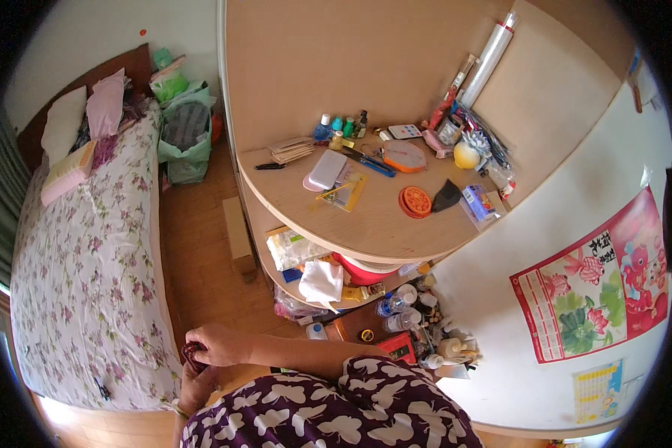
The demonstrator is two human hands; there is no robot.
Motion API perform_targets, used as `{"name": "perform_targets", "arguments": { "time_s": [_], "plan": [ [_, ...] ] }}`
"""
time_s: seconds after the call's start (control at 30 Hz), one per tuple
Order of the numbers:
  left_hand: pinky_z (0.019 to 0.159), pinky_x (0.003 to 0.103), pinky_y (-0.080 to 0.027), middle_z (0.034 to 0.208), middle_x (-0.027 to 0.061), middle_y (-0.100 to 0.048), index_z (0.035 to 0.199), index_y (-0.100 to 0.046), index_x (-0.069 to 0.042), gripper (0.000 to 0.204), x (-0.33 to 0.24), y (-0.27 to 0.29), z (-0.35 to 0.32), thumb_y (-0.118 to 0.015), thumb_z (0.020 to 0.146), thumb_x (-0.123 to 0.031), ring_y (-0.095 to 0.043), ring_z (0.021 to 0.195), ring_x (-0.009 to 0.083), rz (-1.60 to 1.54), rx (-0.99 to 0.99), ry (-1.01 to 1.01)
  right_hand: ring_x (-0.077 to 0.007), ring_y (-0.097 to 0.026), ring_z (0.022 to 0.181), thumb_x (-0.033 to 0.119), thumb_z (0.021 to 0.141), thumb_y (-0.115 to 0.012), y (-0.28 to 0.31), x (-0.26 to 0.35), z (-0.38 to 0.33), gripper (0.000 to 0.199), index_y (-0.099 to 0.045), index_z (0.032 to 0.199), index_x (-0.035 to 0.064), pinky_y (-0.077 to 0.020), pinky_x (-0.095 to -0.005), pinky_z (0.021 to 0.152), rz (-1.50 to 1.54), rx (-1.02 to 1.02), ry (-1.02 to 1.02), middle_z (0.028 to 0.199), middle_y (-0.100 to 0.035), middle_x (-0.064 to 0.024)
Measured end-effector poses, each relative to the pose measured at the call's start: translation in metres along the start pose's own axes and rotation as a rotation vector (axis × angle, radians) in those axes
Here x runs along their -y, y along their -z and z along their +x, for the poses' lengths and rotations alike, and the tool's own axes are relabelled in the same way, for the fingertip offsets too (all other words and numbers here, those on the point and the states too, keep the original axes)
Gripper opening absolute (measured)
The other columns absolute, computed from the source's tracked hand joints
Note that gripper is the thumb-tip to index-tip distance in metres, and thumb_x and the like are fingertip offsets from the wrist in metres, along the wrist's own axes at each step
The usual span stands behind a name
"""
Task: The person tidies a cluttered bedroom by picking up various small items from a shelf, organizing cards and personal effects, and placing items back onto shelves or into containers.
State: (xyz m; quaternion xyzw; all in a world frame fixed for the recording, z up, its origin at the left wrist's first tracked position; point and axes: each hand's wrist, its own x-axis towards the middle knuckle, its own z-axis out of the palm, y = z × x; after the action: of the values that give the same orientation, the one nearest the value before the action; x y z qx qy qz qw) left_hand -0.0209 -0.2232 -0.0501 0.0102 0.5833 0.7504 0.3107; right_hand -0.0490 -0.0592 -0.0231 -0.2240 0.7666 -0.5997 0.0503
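Note:
Both my hands meet at the near edge of the bed, on the lower left. My right hand [220, 345] is closed, its arm reaching across my body, with its fingers on a small dark red, patterned bundle [193, 356]. Just below, my left hand [197, 385] is closed around the lower part of the same bundle. Most of it is hidden by the fingers, so its kind does not show. Beside the hands lies the bed's white flowered cover [89, 284], with a small dark object [101, 388] on it.
To the right, a rounded wooden shelf [328, 216] holds an orange round clock [405, 155], a pale case [327, 169] and small bottles. Below it stand a white cloth [322, 282] and several jars. A green bag [186, 142] and a cardboard box [238, 233] are on the floor.

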Motion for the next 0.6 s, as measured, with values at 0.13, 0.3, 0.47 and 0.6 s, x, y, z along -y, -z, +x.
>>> {"name": "perform_targets", "arguments": {
  "time_s": [0.13, 0.3, 0.47, 0.6],
  "plan": [
    [0.072, 0.03, -0.043, 0.096, 0.0049, -0.056, 0.105, -0.049, -0.004, 0.028, 0.02, 0.028, 0.01, -0.056, 0.083, -0.022, -0.053, 0.086, 0.0159, 0.262, 0.002, -0.197, -0.0365, -0.057, 0.071, 0.012, 0.074, -0.056, -0.001, 0.008, 0.002, 0.016, -0.052, 0.085, 0.0009, -0.0434, -0.0414, 0.061, -0.115, -0.048, 0.054, 0.075, -0.059, -0.0194],
    [0.096, 0.046, -0.032, 0.116, 0.0133, -0.051, 0.119, -0.045, -0.005, 0.064, -0.015, 0.0, 0.005, -0.039, 0.083, -0.058, -0.043, 0.113, 0.0283, -0.917, -0.027, 0.119, -0.0352, -0.057, 0.068, 0.015, 0.076, -0.055, -0.014, 0.011, 0.01, 0.018, -0.049, 0.085, 0.0012, -0.0447, -0.0427, 0.061, -0.393, -0.033, 0.04, 0.073, -0.059, -0.0184],
    [0.092, 0.04, -0.035, 0.104, 0.0123, -0.055, 0.11, -0.052, -0.001, 0.057, 0.008, 0.021, 0.012, -0.041, 0.085, -0.051, -0.049, 0.101, 0.0269, -0.859, 0.037, -0.057, -0.0322, -0.06, 0.065, 0.011, 0.071, -0.054, -0.042, -0.013, 0.004, 0.017, -0.051, 0.085, 0.001, -0.047, -0.041, 0.057, -0.729, 0.154, 0.44, 0.07, -0.059, -0.0175],
    [0.08, 0.034, -0.041, 0.081, 0.0087, -0.058, 0.094, -0.058, 0.001, 0.036, 0.009, 0.03, 0.018, -0.041, 0.09, -0.031, -0.053, 0.082, 0.0209, -0.763, -0.072, -0.072, -0.0306, -0.061, 0.062, 0.011, 0.073, -0.051, -0.047, -0.016, -0.004, 0.015, -0.051, 0.085, 0.0019, -0.0476, -0.039, 0.053, -0.747, 0.214, 0.359, 0.067, -0.058, -0.0154]
  ]
}}
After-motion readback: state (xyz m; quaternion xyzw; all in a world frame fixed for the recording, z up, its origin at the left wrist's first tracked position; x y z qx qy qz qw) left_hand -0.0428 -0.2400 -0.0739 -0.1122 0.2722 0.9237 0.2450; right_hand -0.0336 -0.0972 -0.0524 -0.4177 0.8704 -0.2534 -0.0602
